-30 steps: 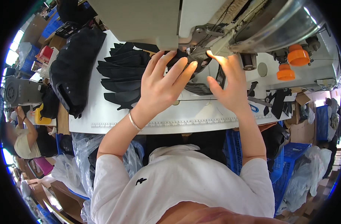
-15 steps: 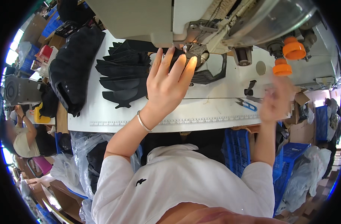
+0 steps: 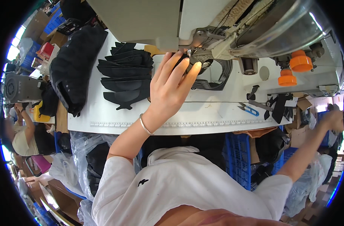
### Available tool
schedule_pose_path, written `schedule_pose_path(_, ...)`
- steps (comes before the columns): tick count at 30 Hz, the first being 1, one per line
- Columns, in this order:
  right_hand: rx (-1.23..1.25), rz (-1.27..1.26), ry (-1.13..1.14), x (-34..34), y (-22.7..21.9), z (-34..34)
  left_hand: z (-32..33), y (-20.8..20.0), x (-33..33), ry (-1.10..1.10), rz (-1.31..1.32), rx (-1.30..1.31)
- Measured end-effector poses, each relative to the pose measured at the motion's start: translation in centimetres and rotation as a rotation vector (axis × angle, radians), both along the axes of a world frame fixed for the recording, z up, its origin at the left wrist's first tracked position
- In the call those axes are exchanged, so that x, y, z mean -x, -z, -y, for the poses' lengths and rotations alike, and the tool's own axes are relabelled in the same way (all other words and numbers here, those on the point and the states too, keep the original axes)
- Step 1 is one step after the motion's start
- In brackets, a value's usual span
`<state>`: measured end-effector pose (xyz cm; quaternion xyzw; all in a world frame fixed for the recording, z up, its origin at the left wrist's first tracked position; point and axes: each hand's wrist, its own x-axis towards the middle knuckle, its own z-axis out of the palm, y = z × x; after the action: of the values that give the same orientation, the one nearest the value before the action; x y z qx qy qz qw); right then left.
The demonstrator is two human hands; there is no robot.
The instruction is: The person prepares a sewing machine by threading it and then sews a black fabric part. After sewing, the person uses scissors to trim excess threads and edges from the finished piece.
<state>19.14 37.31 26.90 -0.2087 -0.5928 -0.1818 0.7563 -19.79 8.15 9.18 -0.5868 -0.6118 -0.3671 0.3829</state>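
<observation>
My left hand point(image 3: 165, 90) lies palm down with its fingers stretched and spread, their tips beside the needle area point(image 3: 189, 52) of a sewing machine point(image 3: 149, 19). Dark material shows under and between those fingertips; a curved black piece point(image 3: 221, 77) lies just right of them. Left of the hand, several black fabric pieces point(image 3: 125, 83) are fanned out in an overlapping row. At the far right, beyond the table's end, my right hand point(image 3: 333, 120) is stretched out and smeared by motion; its fingers cannot be made out.
Blue thread snips point(image 3: 249, 109) and black scraps point(image 3: 280, 107) lie on the right of the white table point(image 3: 217, 109). A measuring strip point(image 3: 172, 122) runs along its front edge. A bulky black item point(image 3: 76, 71) stands left. Blue crates point(image 3: 237, 160) are below; a person point(image 3: 25, 135) sits far left.
My right hand has swung from above the table's right side outward to the far right. The left hand has barely shifted. Black scraps at the table's right end are now uncovered.
</observation>
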Motion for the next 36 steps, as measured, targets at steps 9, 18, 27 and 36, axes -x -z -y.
schedule_pose_path(9, 0.439, 0.828, -0.557, 23.8, 16.6, 17.0, 0.7, -2.0, -0.6, 0.019, 0.017, 0.084)
schedule_pose_path(18, 0.278, 0.747, -0.445, 25.6, 17.9, 16.9, 0.4, -3.4, -1.1, -0.142, -0.077, 0.227)
schedule_pose_path(27, 0.218, 0.736, -0.356, 25.8, 17.8, 16.7, -0.3, -1.3, -0.5, -0.115, -0.174, 0.041)
schedule_pose_path(36, 0.212, 0.742, -0.354, 25.5, 17.6, 16.6, 0.0, -0.4, -0.4, -0.107, -0.199, 0.037)
